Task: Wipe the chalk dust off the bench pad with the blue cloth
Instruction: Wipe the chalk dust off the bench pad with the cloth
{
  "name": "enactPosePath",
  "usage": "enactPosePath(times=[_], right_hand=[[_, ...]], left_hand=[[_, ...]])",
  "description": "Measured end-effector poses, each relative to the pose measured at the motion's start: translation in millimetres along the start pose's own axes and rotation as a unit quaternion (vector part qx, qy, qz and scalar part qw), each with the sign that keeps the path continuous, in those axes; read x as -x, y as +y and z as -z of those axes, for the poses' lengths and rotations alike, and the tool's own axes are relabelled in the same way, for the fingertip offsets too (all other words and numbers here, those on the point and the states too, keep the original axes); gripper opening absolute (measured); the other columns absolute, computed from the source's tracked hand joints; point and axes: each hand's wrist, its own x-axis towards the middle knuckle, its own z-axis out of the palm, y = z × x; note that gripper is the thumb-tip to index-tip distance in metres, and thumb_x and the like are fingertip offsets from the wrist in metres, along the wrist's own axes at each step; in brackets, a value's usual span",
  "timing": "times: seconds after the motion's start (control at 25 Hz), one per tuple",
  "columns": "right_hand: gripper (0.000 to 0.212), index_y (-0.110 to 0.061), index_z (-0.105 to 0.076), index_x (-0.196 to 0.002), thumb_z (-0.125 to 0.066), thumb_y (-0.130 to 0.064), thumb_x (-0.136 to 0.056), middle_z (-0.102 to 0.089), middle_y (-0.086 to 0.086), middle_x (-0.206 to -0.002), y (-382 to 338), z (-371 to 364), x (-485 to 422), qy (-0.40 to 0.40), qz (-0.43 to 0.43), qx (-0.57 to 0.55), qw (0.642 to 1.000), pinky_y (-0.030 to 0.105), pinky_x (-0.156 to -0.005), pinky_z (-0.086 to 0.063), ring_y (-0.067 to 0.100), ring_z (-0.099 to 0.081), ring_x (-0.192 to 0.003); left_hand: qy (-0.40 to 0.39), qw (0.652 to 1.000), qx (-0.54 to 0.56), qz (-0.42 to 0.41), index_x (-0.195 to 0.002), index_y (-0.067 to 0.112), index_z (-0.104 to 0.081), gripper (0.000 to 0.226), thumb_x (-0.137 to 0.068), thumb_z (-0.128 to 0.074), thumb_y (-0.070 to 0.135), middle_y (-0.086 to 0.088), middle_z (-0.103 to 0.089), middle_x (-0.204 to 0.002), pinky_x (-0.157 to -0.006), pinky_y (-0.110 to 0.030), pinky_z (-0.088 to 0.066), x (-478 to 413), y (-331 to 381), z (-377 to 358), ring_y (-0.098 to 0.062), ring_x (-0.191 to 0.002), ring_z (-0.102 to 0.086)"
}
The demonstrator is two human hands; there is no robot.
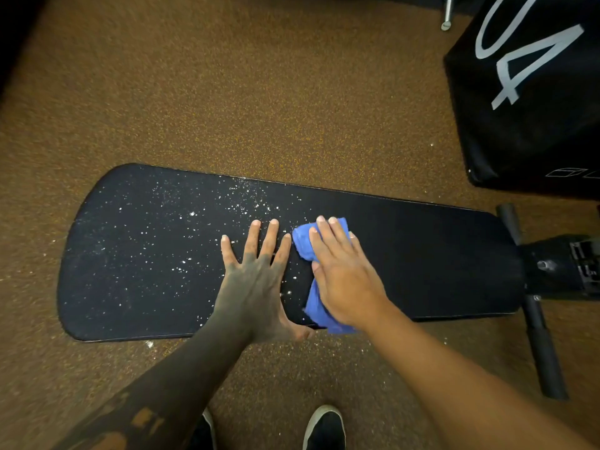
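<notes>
Pressing down on the blue cloth with my right hand, fingers nearly straight and laid flat over it, nothing curled round it. The cloth sits bunched near the middle of the bench pad, blue poking out past my fingertips and again below my palm at the near edge. My left hand lies flat just beside it, fingers spread, palm on the pad, holding nothing. White chalk dust speckles the pad left of both hands; right of the cloth the pad looks dark and clean. A few specks dot the brown floor too. My black shoes show below, and a black box with white numerals stands top right.
</notes>
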Motion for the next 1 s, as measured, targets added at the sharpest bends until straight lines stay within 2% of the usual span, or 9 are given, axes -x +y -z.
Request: enactPosePath(times=[0.16, 0.32, 0.36, 0.48, 0.64, 0.76, 0.8, 0.92, 1.0], right_hand=[[0.053, -0.008, -0.020, -0.149, -0.033, -0.021, -0.099, -0.010, 0.010, -0.160, -1, 9, -63, 0.026, -0.145, -0.048, 0.988, 0.050, -0.117, -0.016, 0.026, -0.002, -0.147], [0.053, -0.008, -0.023, -0.148, -0.036, -0.021, -0.099, -0.014, 0.009, -0.160, 1, 2, -47, 0.017, -0.008, -0.006, 1.000, 0.048, -0.117, -0.016, 0.024, -0.006, -0.147], [0.052, -0.009, -0.024, -0.148, -0.036, -0.020, -0.099, -0.015, 0.009, -0.159, 10, 4, -54, 0.028, -0.017, -0.012, 0.999, 0.048, -0.117, -0.016, 0.024, -0.007, -0.147], [0.052, -0.009, -0.023, -0.148, -0.034, -0.017, -0.098, -0.013, 0.009, -0.160, -2, 7, -77, 0.052, -0.155, -0.055, 0.985, 0.048, -0.118, -0.012, 0.025, -0.003, -0.147], [0.052, -0.009, -0.022, -0.149, -0.036, -0.016, -0.098, -0.012, 0.008, -0.160, -9, 3, -74, 0.026, 0.009, -0.019, 0.999, 0.046, -0.119, -0.011, 0.023, -0.004, -0.147], [0.053, -0.010, -0.026, -0.147, -0.037, -0.014, -0.095, -0.014, 0.010, -0.159, -4, 9, -90, 0.064, -0.164, -0.052, 0.983, 0.049, -0.117, -0.014, 0.027, -0.005, -0.147], [0.054, -0.011, -0.026, -0.147, -0.039, -0.014, -0.094, -0.013, 0.010, -0.159, -15, 9, -92, 0.073, -0.167, -0.059, 0.981, 0.049, -0.117, -0.013, 0.028, -0.005, -0.146], [0.057, -0.013, -0.024, -0.148, -0.039, -0.013, -0.093, -0.010, 0.007, -0.160, -32, 2, -89, 0.042, 0.000, -0.025, 0.999, 0.048, -0.118, -0.011, 0.027, -0.002, -0.147], [0.053, -0.013, -0.029, -0.145, -0.038, -0.011, -0.093, -0.011, 0.007, -0.160, -17, 5, -101, 0.053, -0.078, -0.037, 0.995, 0.048, -0.117, -0.012, 0.026, -0.002, -0.147]], left_hand=[[0.001, 1.000, -0.011, 0.000, -0.152, 0.013, 0.021, 0.155, -0.039, -0.029, 0.108, -0.011, 0.031, -0.161, -0.114, -0.072, 0.003, 1, 1, 2, -0.035, -0.147, 0.028], [0.006, 1.000, -0.003, 0.015, -0.153, 0.014, 0.018, 0.156, -0.038, -0.032, 0.107, -0.011, 0.028, -0.162, -0.114, -0.072, 0.003, 3, -9, 4, -0.035, -0.147, 0.027], [0.006, 1.000, 0.006, 0.019, -0.154, 0.015, 0.015, 0.157, -0.037, -0.033, 0.107, -0.011, 0.026, -0.163, -0.114, -0.072, 0.003, 3, -13, 5, -0.034, -0.148, 0.027], [0.002, 1.000, 0.015, 0.022, -0.155, 0.017, 0.012, 0.157, -0.035, -0.033, 0.108, -0.009, 0.024, -0.164, -0.114, -0.073, 0.001, 4, -20, 6, -0.033, -0.148, 0.026], [0.001, 1.000, 0.010, 0.021, -0.154, 0.016, 0.014, 0.158, -0.035, -0.030, 0.108, -0.009, 0.026, -0.163, -0.114, -0.072, 0.002, 4, -18, 5, -0.033, -0.148, 0.028], [0.001, 1.000, 0.016, 0.023, -0.155, 0.015, 0.012, 0.158, -0.035, -0.033, 0.107, -0.009, 0.023, -0.164, -0.114, -0.073, 0.002, 4, -19, 6, -0.033, -0.148, 0.026], [0.000, 1.000, 0.017, 0.022, -0.155, 0.015, 0.012, 0.158, -0.036, -0.033, 0.107, -0.009, 0.023, -0.164, -0.114, -0.073, 0.002, 4, -19, 5, -0.033, -0.148, 0.027], [-0.003, 1.000, 0.017, 0.021, -0.154, 0.014, 0.014, 0.157, -0.037, -0.033, 0.107, -0.009, 0.025, -0.163, -0.114, -0.072, 0.002, 4, -19, 5, -0.033, -0.147, 0.029], [-0.004, 1.000, 0.014, 0.022, -0.154, 0.013, 0.015, 0.158, -0.037, -0.033, 0.107, -0.009, 0.026, -0.163, -0.114, -0.072, 0.002, 5, -19, 6, -0.033, -0.147, 0.029]])
